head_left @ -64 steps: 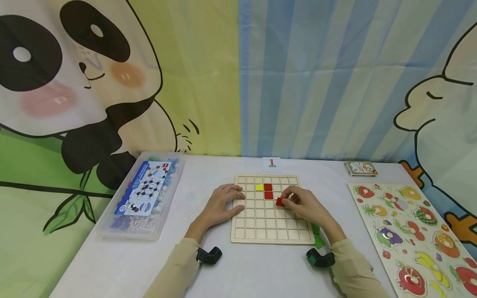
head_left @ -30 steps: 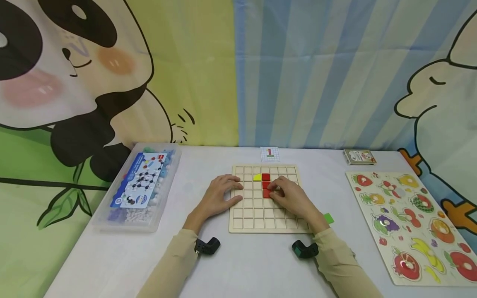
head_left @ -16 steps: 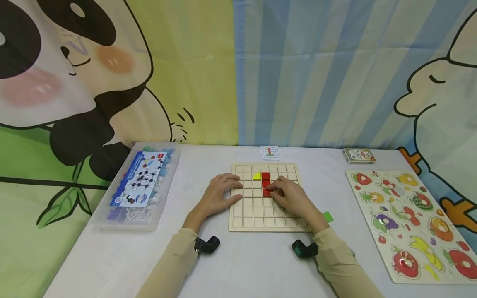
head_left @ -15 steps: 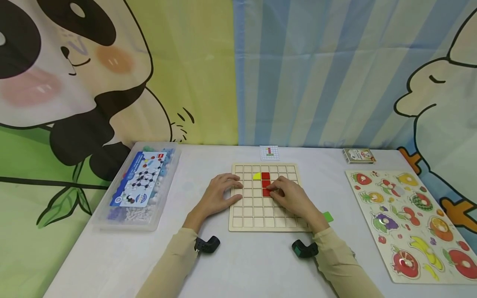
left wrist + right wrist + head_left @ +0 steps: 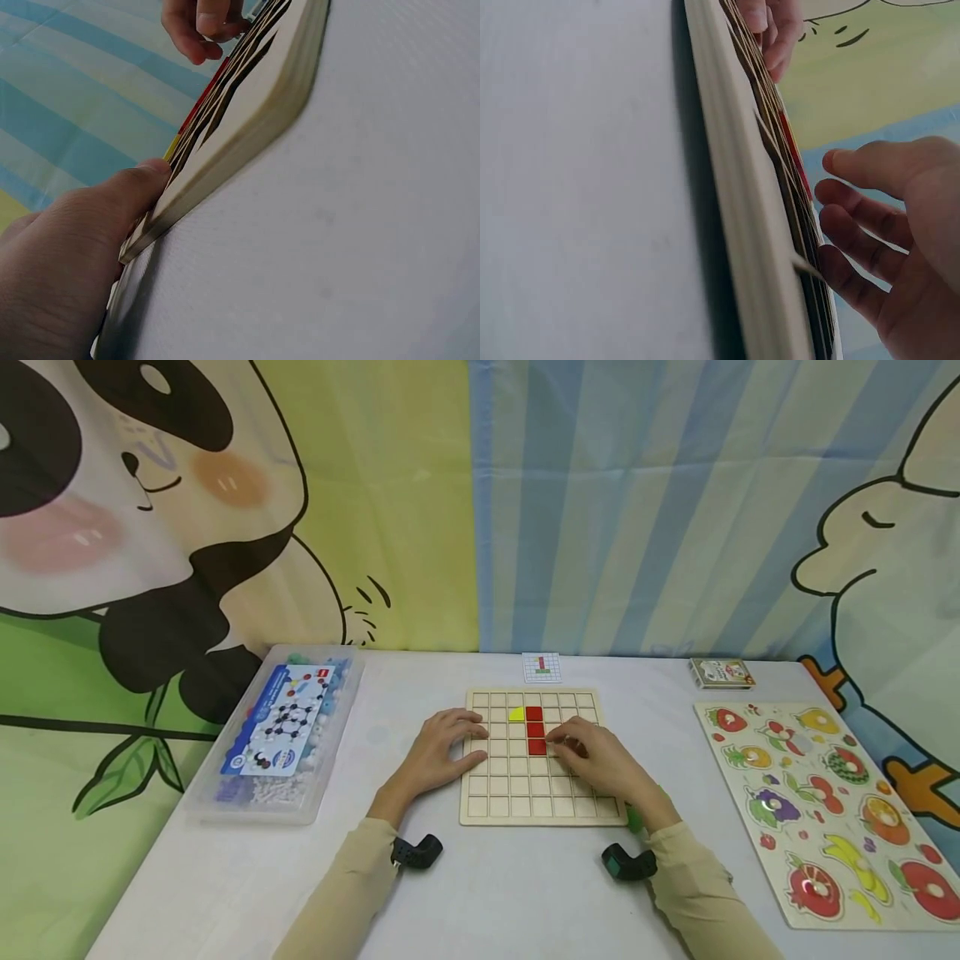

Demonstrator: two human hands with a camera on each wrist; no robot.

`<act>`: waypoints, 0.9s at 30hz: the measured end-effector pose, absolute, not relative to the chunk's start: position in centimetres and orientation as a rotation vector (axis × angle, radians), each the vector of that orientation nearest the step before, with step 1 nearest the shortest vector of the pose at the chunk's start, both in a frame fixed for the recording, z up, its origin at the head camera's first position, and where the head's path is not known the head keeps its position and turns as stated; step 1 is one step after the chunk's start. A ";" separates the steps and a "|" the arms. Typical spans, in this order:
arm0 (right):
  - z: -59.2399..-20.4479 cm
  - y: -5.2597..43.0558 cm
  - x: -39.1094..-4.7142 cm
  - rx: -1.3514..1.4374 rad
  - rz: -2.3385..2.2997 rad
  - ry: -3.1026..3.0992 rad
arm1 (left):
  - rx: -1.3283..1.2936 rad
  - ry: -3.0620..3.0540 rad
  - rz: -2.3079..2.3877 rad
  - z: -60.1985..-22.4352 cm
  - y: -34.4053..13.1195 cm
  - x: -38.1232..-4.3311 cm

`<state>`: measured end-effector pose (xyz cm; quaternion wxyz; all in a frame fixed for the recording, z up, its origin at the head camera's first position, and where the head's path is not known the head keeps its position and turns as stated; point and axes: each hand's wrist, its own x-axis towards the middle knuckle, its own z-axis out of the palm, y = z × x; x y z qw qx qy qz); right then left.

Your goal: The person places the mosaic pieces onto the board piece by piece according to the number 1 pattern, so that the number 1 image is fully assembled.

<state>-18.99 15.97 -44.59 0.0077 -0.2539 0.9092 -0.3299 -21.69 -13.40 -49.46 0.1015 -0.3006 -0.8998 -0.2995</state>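
Honestly, the wooden grid board [image 5: 520, 787] sat mid-table and looked maybe half filled in; three red squares [image 5: 536, 730] stood in a column in its upper middle, with a yellow piece [image 5: 517, 714] beside the top one; going by the printed card [image 5: 542, 668] just behind the board, I'd say the green row hadn't been laid yet, since the only green piece [image 5: 635, 819] visible was off the lower right corner, partly under the wrist. Right hand [image 5: 596, 756] was near the lowest red square, fingers bent, apart and holding nothing; left hand [image 5: 441, 752] had relaxed fingers resting on the left edge. Bare cloth in front left decent room; the plastic box [image 5: 251, 817] and fruit puzzle [image 5: 855, 823] were well apart on either side.
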 end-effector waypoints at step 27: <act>-44.4 23.4 -17.1 -0.714 -1.002 2.835 | -0.864 -2.681 -0.935 -49.3 -13.4 -21.6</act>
